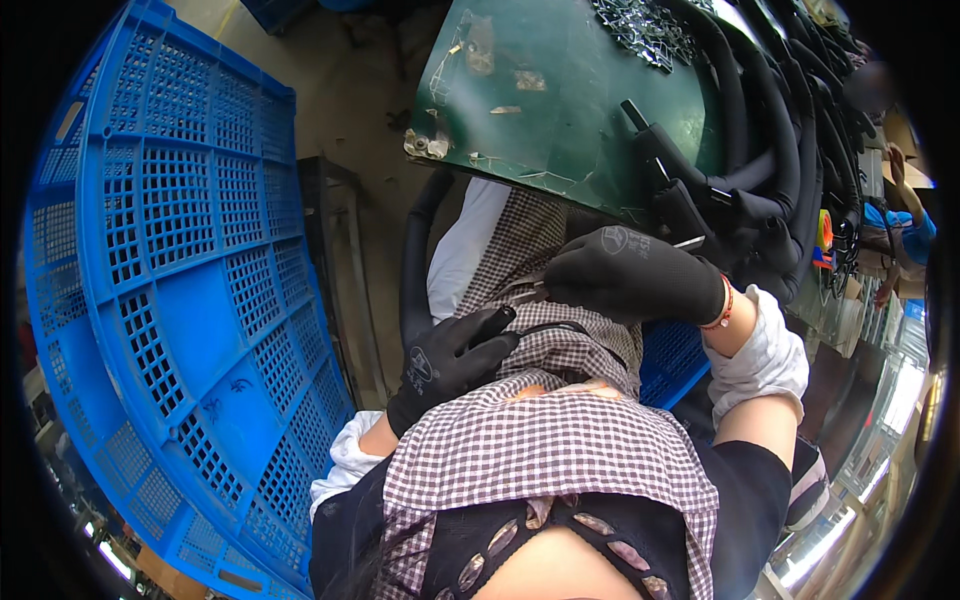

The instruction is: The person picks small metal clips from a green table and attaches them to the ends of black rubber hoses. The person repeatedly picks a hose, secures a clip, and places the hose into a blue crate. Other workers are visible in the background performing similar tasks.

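Note:
Both hands wear black gloves and work over my lap, which a checked apron (560, 440) covers. My left hand (445, 368) is closed, its fingers curled at the lower end of a bent black foam-covered tube (422, 250). A thin black cord or loop (555, 327) shows beside those fingertips. To the right and a little higher, my right hand (630, 275) grips a slim metal tool (690, 243). Its bright ends stick out on both sides of the fist, one toward the left hand; its exact kind is hidden.
A green-topped table (560, 110) stands in front, its worn corner toward me. Black foam-covered tubes (770, 180) are piled on its right, near a heap of small metal parts (645, 30). Tall blue plastic crates (200, 300) rise at my left. Another person (905, 215) is at far right.

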`<control>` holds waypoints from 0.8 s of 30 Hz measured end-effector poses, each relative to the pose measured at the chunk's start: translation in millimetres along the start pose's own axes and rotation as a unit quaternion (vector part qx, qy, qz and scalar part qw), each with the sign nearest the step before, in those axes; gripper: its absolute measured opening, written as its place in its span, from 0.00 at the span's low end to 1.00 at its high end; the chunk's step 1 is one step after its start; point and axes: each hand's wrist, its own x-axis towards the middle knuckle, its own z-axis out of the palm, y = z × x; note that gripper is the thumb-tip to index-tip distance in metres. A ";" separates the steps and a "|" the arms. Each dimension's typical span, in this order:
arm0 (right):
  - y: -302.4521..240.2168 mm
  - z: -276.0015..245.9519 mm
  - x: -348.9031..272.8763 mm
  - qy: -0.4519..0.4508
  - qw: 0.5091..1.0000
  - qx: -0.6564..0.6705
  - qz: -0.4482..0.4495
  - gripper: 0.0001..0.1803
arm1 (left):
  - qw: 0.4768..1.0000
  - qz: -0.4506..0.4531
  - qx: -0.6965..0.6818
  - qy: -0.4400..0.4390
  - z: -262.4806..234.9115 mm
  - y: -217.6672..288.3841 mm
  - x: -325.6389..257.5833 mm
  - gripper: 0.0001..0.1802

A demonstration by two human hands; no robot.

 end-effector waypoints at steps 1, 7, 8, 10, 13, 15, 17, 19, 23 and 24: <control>-6.9 -5.7 1.8 -0.026 0.999 -0.015 0.016 0.10 | 1.000 0.000 0.004 -0.001 0.9 -0.3 -0.2 0.19; -12.0 -14.3 9.8 -0.069 0.994 -0.078 -0.017 0.09 | 1.000 0.016 0.009 -0.005 0.8 1.1 -0.8 0.18; -14.5 -15.7 11.9 -0.084 0.992 -0.091 -0.007 0.08 | 0.999 -0.018 -0.015 -0.026 -0.6 5.0 0.5 0.17; -20.0 -17.1 16.1 -0.111 0.987 -0.116 0.016 0.08 | 0.992 -0.082 -0.065 -0.069 -2.9 12.8 4.3 0.16; -17.7 -5.8 21.6 -0.122 0.980 -0.154 -0.019 0.08 | 0.996 -0.018 -0.058 -0.060 -1.5 11.4 6.8 0.15; -26.0 -5.0 24.1 -0.147 0.972 -0.185 -0.004 0.07 | 0.997 -0.011 -0.061 -0.049 2.1 9.5 2.1 0.16; -30.0 -1.9 23.2 -0.143 0.968 -0.206 -0.003 0.07 | 0.997 -0.012 -0.069 -0.042 3.7 7.7 -2.1 0.17; -30.8 -2.4 18.5 -0.108 0.969 -0.223 -0.014 0.05 | 0.996 -0.018 -0.080 -0.038 1.7 5.9 -1.1 0.19; -30.3 -39.2 -2.5 0.031 0.979 -0.198 0.026 0.07 | 0.994 -0.074 -0.047 0.063 -5.7 -0.8 -6.0 0.21; -33.2 -46.6 -8.0 0.101 0.976 -0.189 0.040 0.09 | 0.991 -0.085 0.015 0.101 -14.9 4.3 3.0 0.16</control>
